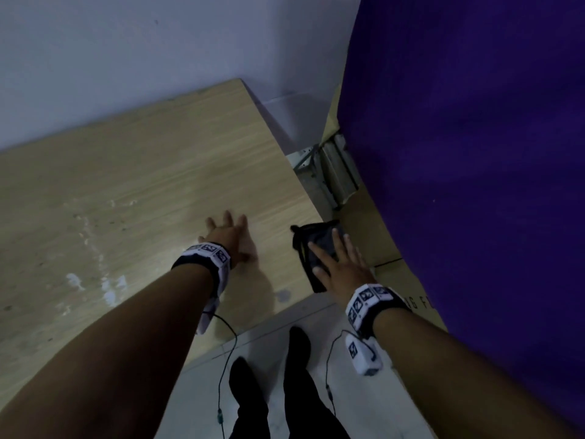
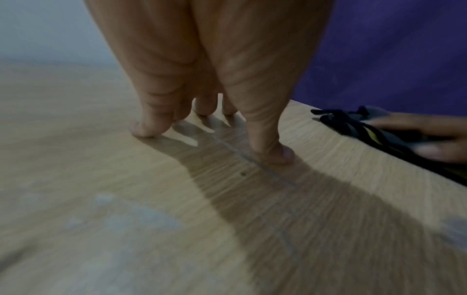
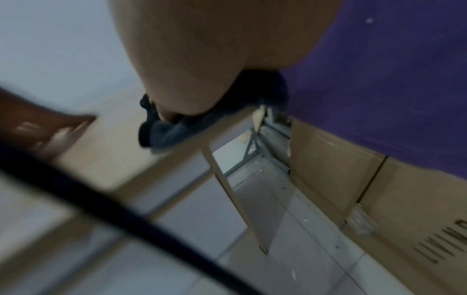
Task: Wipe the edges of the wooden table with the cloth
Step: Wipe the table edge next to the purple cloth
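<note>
The right hand [image 1: 340, 264] presses the cloth [image 1: 311, 248] with flat, straight fingers on the right edge of the table [image 1: 142, 172], at the lower middle of the frame. The left hand [image 1: 226, 237] rests beside it, fingers spread and released, holding nothing. I judge the wiping is under way: the far part of this edge and the other edges seem left.

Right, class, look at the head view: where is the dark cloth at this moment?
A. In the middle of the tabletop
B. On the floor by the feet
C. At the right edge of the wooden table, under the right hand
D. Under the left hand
C: the cloth lies at the wooden table edge under the right hand.
</note>
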